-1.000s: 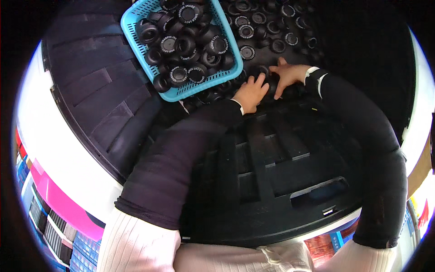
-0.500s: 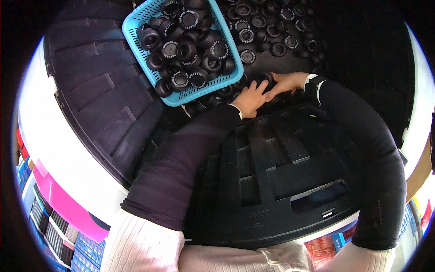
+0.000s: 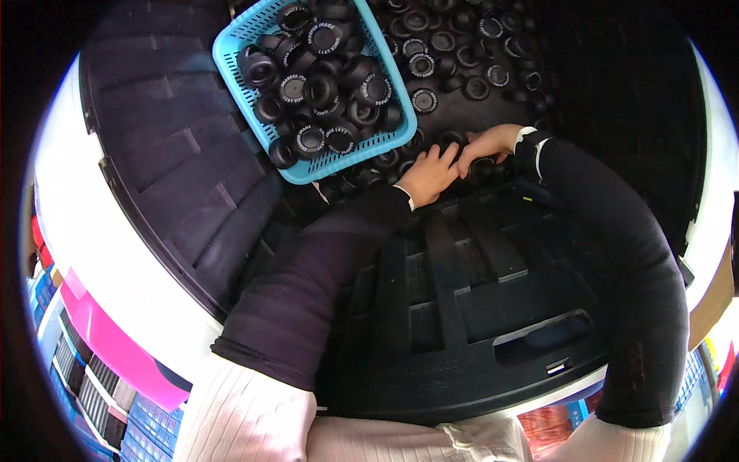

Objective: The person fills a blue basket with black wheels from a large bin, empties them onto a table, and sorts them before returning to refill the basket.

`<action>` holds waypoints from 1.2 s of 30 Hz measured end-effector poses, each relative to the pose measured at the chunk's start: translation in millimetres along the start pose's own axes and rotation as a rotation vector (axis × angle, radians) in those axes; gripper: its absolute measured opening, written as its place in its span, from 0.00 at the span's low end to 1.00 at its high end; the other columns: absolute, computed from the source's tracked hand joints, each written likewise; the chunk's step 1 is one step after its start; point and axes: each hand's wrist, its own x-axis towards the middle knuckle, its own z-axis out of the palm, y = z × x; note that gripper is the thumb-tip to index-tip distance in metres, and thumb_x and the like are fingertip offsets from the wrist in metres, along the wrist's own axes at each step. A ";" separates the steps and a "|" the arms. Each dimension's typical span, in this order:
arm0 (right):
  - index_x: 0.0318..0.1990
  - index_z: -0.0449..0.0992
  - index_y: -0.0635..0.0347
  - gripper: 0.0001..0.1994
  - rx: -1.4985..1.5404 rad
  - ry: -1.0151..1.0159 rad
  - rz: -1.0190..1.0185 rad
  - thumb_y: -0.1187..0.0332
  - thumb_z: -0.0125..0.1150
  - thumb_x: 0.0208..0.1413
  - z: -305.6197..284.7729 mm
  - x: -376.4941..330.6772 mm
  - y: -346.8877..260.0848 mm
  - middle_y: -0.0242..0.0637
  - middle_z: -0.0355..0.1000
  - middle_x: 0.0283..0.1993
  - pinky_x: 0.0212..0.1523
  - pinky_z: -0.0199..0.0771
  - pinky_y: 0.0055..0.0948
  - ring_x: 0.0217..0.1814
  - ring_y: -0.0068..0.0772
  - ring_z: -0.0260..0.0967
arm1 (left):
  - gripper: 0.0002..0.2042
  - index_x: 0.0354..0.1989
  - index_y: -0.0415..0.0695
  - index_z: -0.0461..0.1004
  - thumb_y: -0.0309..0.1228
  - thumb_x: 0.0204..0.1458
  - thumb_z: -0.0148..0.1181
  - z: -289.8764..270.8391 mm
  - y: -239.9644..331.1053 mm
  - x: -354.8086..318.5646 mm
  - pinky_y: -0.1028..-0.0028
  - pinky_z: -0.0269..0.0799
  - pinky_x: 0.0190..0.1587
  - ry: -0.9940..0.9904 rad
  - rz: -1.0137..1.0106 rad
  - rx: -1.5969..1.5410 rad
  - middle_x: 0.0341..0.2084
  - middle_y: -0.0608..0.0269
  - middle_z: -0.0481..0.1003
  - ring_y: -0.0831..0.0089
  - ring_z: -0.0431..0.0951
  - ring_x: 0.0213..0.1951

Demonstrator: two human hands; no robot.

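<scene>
While both hands meet among loose black wheels [image 3: 450, 73] inside the black crate [image 3: 462, 308]:
left hand [image 3: 427, 175] lies flat, fingers together; right hand [image 3: 486, 142] curls on one wheel [image 3: 450, 138], blue basket [image 3: 385, 150] at ten o'clock.

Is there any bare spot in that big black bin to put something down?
The near ribbed wall of the black bin is bare, between both sleeves. It is crowded farther in: the blue basket is full and loose black wheels surround both hands.
</scene>
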 end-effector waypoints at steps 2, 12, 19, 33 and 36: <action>0.58 0.60 0.52 0.43 0.099 -0.278 0.013 0.47 0.64 0.29 -10.8 -7.4 0.4 0.40 0.64 0.53 0.34 0.67 0.25 0.41 0.34 0.66 | 0.34 0.51 0.36 0.63 0.27 0.29 0.67 -4.5 1.5 6.2 0.61 0.68 0.48 0.012 -0.037 -0.073 0.54 0.45 0.55 0.51 0.63 0.48; 0.43 0.72 0.57 0.15 0.672 -0.504 -0.323 0.63 0.53 0.46 -29.0 -31.9 8.3 0.38 0.74 0.36 0.36 0.75 0.31 0.32 0.37 0.74 | 0.35 0.49 0.40 0.62 0.28 0.24 0.67 -107.6 -6.5 22.2 0.56 0.73 0.42 -0.151 -0.098 -0.132 0.46 0.47 0.59 0.46 0.68 0.43; 0.42 0.72 0.57 0.17 0.349 -0.357 -0.380 0.65 0.57 0.41 -72.3 -116.8 -43.0 0.42 0.73 0.29 0.25 0.73 0.33 0.23 0.38 0.71 | 0.45 0.58 0.32 0.50 0.38 0.32 0.69 -230.3 30.4 2.2 0.61 0.71 0.47 -0.325 -0.414 -0.366 0.49 0.33 0.55 0.38 0.70 0.44; 0.50 0.65 0.61 0.26 0.689 -0.004 -0.912 0.61 0.61 0.44 -84.0 -134.0 -97.1 0.43 0.67 0.48 0.42 0.73 0.31 0.41 0.35 0.70 | 0.27 0.46 0.41 0.64 0.27 0.33 0.66 -324.1 -68.5 -15.5 0.65 0.72 0.37 -0.301 -0.037 0.116 0.39 0.53 0.59 0.59 0.70 0.37; 0.65 0.44 0.62 0.41 0.734 0.114 -0.913 0.63 0.62 0.48 -62.6 -119.7 -141.9 0.46 0.61 0.56 0.55 0.66 0.32 0.49 0.39 0.68 | 0.37 0.56 0.47 0.60 0.29 0.31 0.69 -326.3 -110.9 -43.6 0.64 0.71 0.44 -0.516 -0.252 0.260 0.49 0.48 0.58 0.53 0.71 0.44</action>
